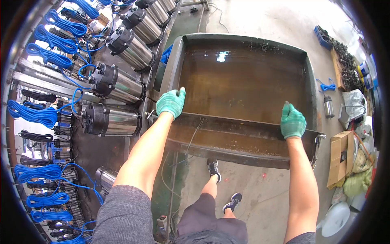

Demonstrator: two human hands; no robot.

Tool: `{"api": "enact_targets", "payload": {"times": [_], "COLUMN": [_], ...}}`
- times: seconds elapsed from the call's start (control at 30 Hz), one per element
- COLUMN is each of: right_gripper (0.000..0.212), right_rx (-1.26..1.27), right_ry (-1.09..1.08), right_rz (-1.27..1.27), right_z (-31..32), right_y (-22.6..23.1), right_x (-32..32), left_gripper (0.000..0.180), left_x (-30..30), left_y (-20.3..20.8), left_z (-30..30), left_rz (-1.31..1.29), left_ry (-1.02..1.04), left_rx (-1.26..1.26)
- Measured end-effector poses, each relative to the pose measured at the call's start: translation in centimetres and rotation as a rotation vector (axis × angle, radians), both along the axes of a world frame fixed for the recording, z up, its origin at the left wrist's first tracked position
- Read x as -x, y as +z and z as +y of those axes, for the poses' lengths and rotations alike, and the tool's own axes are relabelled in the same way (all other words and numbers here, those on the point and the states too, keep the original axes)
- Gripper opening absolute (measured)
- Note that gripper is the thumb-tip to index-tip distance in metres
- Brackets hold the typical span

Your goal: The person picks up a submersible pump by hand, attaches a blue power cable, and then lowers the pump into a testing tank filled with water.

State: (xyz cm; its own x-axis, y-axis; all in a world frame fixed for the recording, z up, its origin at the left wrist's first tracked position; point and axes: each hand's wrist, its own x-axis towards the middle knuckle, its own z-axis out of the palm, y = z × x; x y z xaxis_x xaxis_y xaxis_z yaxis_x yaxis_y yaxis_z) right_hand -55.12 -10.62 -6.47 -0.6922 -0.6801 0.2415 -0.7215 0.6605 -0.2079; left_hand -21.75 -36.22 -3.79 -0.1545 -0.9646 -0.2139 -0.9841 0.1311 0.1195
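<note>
A dark metal bar (237, 122) lies across a metal tank (243, 37) that holds brownish water. Its two ends reach past the tank's side walls. Near the bar's left end, my left hand (171, 102), in a green glove, is closed on it with the thumb pointing away from me. My right hand (293, 121), also green-gloved, grips the bar close to its right end. The undersides of the fingers are hidden on both hands. A thin cable (195, 134) hangs down from the bar's middle over the nearer strip of water.
Several steel pumps (126, 83) with black ends line a rack on the left, with coiled blue cables (38, 114) beside them. At the right stand an opened cardboard box (341, 156), a steel cylinder (328, 107) and plastic bags (354, 101). My feet (232, 202) are below the tank's near edge.
</note>
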Motion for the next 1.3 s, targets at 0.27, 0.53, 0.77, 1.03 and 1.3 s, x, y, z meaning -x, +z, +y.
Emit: {"api": "enact_targets", "payload": {"times": [0.27,0.53,0.77,1.03,1.3], "right_gripper": [0.051,0.053,0.054,0.052,0.049], "right_rx": [0.007,-0.059,-0.022,-0.064,-0.094], "right_ry": [-0.031,-0.075,-0.058,-0.045,-0.060], "right_rz": [-0.065,-0.077,-0.056,-0.060,-0.026], "right_z": [-7.6,-13.0,-16.3,-18.6,-17.8], "right_y": [0.2,0.3,-0.1,0.1,-0.2], "right_x": [4.5,7.8,10.0,11.6,11.5], "left_gripper": [0.062,0.063,0.062,0.062,0.060], "left_x": [4.3,7.1,9.2,11.1,11.3], "left_y": [0.0,-1.4,-0.9,0.5,-0.1], "left_z": [-7.2,-13.0,-16.7,-18.8,-18.1], "left_rz": [0.007,0.036,-0.003,-0.013,-0.021], "left_ry": [-0.011,-0.028,-0.045,-0.065,-0.069], "left_rx": [0.012,0.020,-0.016,-0.011,-0.080]}}
